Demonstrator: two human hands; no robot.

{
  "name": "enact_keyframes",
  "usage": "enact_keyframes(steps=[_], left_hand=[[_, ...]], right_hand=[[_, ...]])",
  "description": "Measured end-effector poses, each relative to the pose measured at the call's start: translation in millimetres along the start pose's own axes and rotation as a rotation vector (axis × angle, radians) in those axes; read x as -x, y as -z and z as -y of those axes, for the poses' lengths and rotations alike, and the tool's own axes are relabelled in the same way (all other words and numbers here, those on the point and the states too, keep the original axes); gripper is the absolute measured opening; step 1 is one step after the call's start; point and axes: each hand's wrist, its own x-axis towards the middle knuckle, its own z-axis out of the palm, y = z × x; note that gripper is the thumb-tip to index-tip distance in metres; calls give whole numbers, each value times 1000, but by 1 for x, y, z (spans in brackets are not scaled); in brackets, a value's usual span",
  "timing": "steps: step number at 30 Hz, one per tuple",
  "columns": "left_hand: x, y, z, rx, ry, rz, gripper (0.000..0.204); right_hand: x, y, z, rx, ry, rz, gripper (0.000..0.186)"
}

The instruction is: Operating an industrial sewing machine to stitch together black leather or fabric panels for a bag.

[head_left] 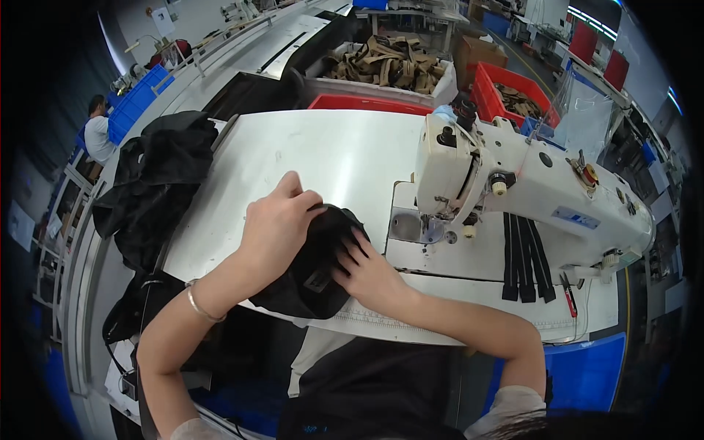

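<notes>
A black fabric piece (pixel 301 292), hollow like a pouch with a small label inside, lies at the front edge of the white sewing table (pixel 315 147). My left hand (pixel 282 224) grips its upper rim, fingers curled and thumb raised. Against its inner right side rests my right hand (pixel 372 282), with fingers spread and partly in the fabric's shadow. The needle area of a white sewing machine (pixel 543 183) is just right of the piece. Several black straps (pixel 524 257) hang side by side under the machine arm.
Black fabric (pixel 165 161) is heaped at the table's left edge. Red-handled snips (pixel 569 297) lie at the right. Beyond the table are a white bin (pixel 444 88) of tan strap pieces and a red crate (pixel 484 92). A person (pixel 97 132) sits far left.
</notes>
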Motion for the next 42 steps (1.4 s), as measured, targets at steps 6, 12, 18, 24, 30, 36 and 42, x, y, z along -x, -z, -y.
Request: enact_keyframes(steps=[6,12,18,24,30,36,42], left_hand=[[-19,-113,6,80,-197,22,9],[-33,-142,-1,310,-308,133,12],[-58,-153,11,244,-366,154,18],[-86,-201,18,452,-275,287,31],[-114,-220,17,892,-256,267,34],[-113,-224,30,768,-414,318,30],[-106,-230,39,657,-584,361,27]], right_hand=[[28,17,24,-526,197,198,46],[55,23,-3,-423,40,26,45],[64,31,-24,-447,137,155,37],[79,27,-49,-604,47,157,50],[89,6,-54,-517,-96,100,36],[91,12,-59,-493,-111,159,33],[96,7,-49,-548,-291,-95,31]])
